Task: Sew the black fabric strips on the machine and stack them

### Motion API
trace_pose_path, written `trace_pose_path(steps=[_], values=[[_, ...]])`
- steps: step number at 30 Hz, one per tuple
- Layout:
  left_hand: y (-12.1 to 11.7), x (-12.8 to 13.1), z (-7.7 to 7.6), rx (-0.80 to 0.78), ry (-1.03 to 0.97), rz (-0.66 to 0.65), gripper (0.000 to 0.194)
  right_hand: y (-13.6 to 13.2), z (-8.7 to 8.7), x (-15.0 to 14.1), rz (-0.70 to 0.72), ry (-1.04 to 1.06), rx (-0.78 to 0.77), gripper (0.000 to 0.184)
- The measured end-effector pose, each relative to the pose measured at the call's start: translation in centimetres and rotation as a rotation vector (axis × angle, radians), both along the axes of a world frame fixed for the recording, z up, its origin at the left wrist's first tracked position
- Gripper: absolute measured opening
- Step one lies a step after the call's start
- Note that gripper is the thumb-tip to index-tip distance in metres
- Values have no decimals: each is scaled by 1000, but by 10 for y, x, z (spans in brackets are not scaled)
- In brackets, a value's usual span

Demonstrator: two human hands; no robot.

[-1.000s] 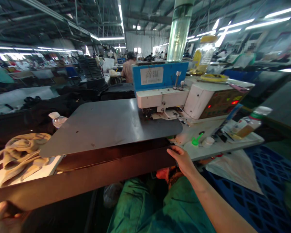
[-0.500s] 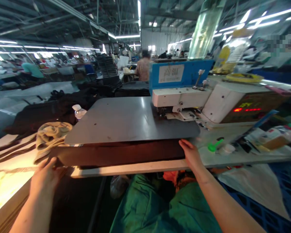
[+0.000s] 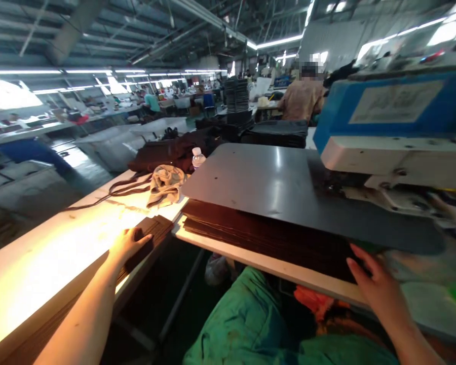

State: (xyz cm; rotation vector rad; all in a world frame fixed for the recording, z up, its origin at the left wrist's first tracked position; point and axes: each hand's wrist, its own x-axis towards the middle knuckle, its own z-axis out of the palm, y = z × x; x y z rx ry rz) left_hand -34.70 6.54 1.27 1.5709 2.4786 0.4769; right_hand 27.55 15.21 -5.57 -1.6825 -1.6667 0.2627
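My left hand (image 3: 128, 243) rests on a stack of dark flat sheets (image 3: 152, 234) at the edge of the lit wooden table (image 3: 61, 253), fingers curled over the top sheet's corner. My right hand (image 3: 372, 284) lies open, fingers flat, against the right end of another stack of dark sheets (image 3: 266, 234) under the grey metal plate (image 3: 289, 187) of the machine. The machine (image 3: 395, 132) has a blue panel with a white label and a white head.
A crumpled beige cloth (image 3: 167, 183), dark straps and a clear bottle (image 3: 197, 158) lie beyond the left stack. Dark fabric piles (image 3: 175, 149) sit behind. A person in a tan shirt (image 3: 302, 99) works farther back. My green-clad lap (image 3: 251, 324) is below the table edge.
The camera has swung left. My left hand left the long dark sheet now lying under the plate and moved left onto the other stack. My right hand stays at the stack's right end.
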Motion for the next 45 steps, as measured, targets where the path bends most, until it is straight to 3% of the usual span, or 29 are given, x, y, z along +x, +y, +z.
trace_pose_path(steps=[4,6,11,14,16,19,21,24,29,31,34,37,39,41,45], values=[[-20,12,9,-43,184,24,42,-4,1,-17,66,0,-38,49],[-22,17,12,-29,166,18,37,-5,0,-24,122,4,-26,46],[-19,12,21,-104,60,207,31,-9,-1,-30,203,30,-65,42],[-15,29,36,-83,62,186,30,-21,12,-46,277,113,-118,34],[-12,62,49,-15,59,108,29,-35,32,-70,441,166,-186,32],[-10,141,65,162,-10,-116,24,-60,68,-119,671,259,-256,33],[-11,199,70,247,-99,-314,20,-74,87,-148,795,306,-260,40],[-8,268,71,274,-367,-664,22,-81,98,-170,847,395,-198,41],[12,321,75,282,-661,-928,38,-64,105,-153,528,613,-61,30],[16,332,85,294,-655,-1058,40,-55,120,-136,440,667,-28,31],[20,342,109,454,-565,-1197,40,-41,156,-111,388,709,31,30],[36,349,131,633,-448,-1182,36,-18,183,-88,426,741,1,34],[57,352,135,659,-319,-1125,31,5,187,-75,475,700,-104,39],[84,356,130,591,-180,-1061,30,29,181,-64,449,572,-220,36],[129,368,102,366,72,-1001,33,66,167,-53,352,224,-344,18]])
